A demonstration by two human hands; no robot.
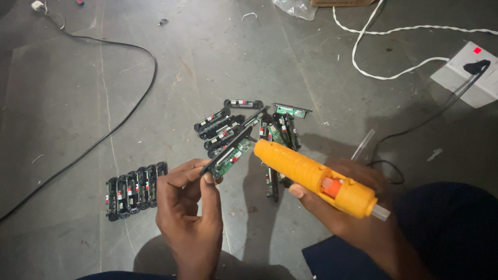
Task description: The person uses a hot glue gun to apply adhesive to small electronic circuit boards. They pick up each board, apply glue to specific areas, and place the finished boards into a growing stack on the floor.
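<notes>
The left hand (189,210) pinches a circuit board (232,154); the right hand (345,207) grips a glue gun (311,176), nozzle at the board.

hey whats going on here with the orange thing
A person sits over a grey floor. The right hand holds an orange glue gun, its nozzle at a small green circuit board held in the left hand. More boards lie in a loose pile and a neat row.

dim, scuffed grey concrete floor (67,78) throughout.
</notes>
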